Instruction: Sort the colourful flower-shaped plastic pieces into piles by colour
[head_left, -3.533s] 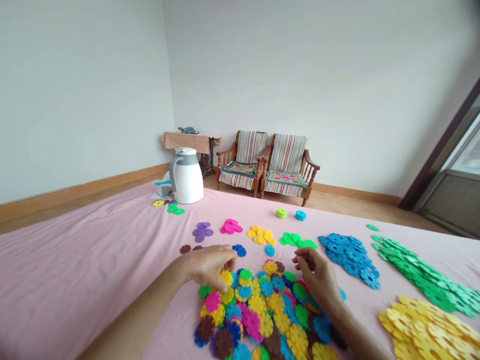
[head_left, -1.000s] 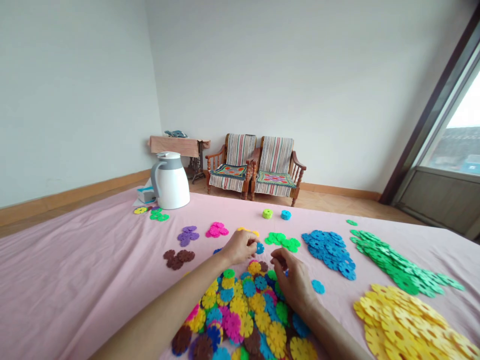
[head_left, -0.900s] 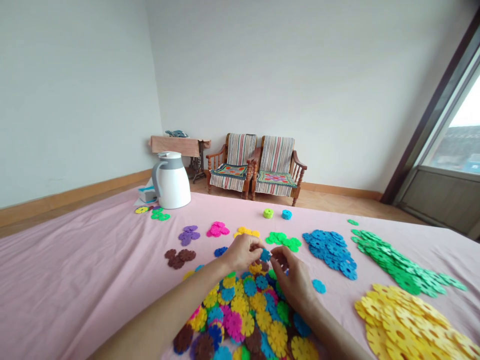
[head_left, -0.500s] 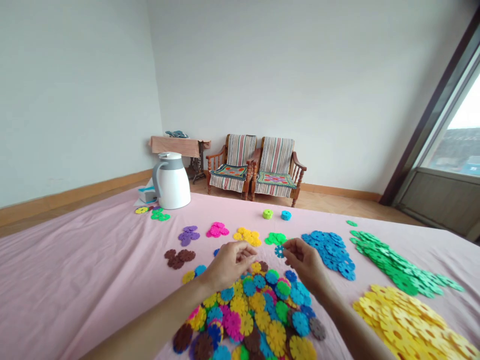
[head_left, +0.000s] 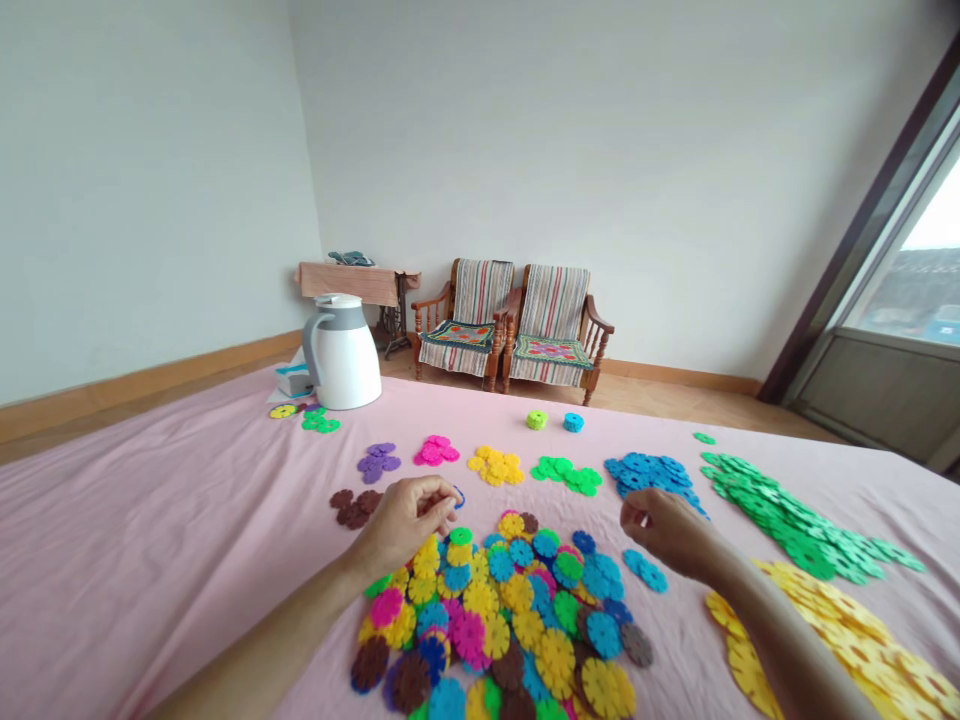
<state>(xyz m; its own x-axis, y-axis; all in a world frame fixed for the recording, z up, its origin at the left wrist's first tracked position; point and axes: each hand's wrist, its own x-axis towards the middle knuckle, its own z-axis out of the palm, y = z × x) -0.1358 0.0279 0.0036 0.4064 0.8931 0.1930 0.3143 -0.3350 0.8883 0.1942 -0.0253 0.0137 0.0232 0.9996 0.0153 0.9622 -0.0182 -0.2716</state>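
My left hand (head_left: 416, 512) is closed in a pinch at the upper left of a mixed heap of colourful notched plastic discs (head_left: 517, 625). A dark blue disc (head_left: 459, 496) shows at its fingertips; whether it is gripped or lies behind them I cannot tell. My right hand (head_left: 664, 527) hovers at the near edge of the blue disc pile (head_left: 651, 474), thumb and fingers curled together. What it holds, if anything, is hidden. Beneath it, light blue discs (head_left: 645, 570) lie on the pink cloth.
Small single-colour groups lie beyond the heap: brown (head_left: 352, 508), purple (head_left: 379, 462), pink (head_left: 436, 450), yellow (head_left: 496, 465) and bright green discs (head_left: 566, 474). Larger green (head_left: 802, 520) and yellow piles (head_left: 840, 630) spread rightward. A white jug (head_left: 345, 355) and two short stacks, lime (head_left: 536, 420) and blue (head_left: 574, 422), stand farther back.
My right hand has moved right, from beside the bright green discs to the blue pile; the blue disc it pinched is out of sight. My left hand has moved left, uncovering more of the heap.
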